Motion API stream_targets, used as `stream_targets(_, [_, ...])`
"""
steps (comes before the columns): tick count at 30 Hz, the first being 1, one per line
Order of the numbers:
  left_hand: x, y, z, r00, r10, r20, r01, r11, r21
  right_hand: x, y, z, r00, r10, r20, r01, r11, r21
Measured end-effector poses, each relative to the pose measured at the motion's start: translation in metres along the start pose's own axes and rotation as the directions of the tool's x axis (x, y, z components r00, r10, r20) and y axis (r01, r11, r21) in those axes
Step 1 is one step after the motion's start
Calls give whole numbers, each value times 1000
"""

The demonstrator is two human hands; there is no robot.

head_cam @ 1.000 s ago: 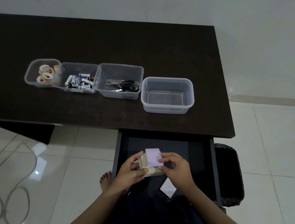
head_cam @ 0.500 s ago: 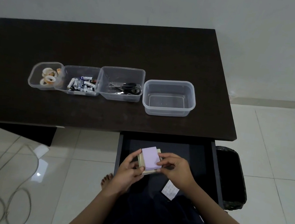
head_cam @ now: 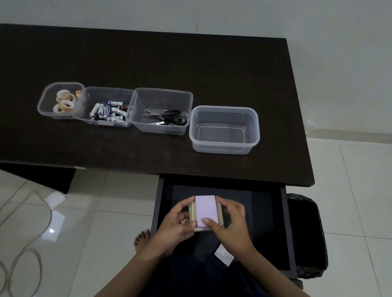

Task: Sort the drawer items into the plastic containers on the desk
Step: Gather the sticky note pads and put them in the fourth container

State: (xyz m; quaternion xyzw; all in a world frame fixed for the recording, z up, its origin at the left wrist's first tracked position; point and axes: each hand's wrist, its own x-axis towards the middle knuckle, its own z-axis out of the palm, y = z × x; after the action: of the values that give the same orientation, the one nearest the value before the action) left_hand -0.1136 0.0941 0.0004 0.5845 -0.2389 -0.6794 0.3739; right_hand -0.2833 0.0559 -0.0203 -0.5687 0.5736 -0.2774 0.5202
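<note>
done — tape rolls (head_cam: 64, 104), batteries (head_cam: 108, 112), scissors (head_cam: 168, 116) binned | now — my left hand (head_cam: 176, 223) and right hand (head_cam: 228, 224) pinch a stacked sticky-note pad (head_cam: 203, 211) between them, over the open drawer (head_cam: 287, 226) | left — pad into empty container (head_cam: 222, 149) ahead of my right hand; paper slip (head_cam: 224, 255) by my right wrist

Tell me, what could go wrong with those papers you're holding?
1. The pads are loose stacks held by both hands, left and right, above the open drawer; the purple one might slide off on the way up.
2. They probably belong in the empty box, so dropping them with the scissors would mix the sorts.
3. The slip in the drawer could be forgotten.
</note>
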Motion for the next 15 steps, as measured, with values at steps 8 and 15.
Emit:
stream_targets(8, [-3, 1, 1, 1000, 7, 11, -7, 999, 34, -2, -1, -2, 997, 54, 57, -56, 997, 49])
stream_targets(15, [-8, 5, 4, 1000, 13, -12, -12, 996, 86, -2, 3, 0, 996, 50, 78, -53, 998, 42])
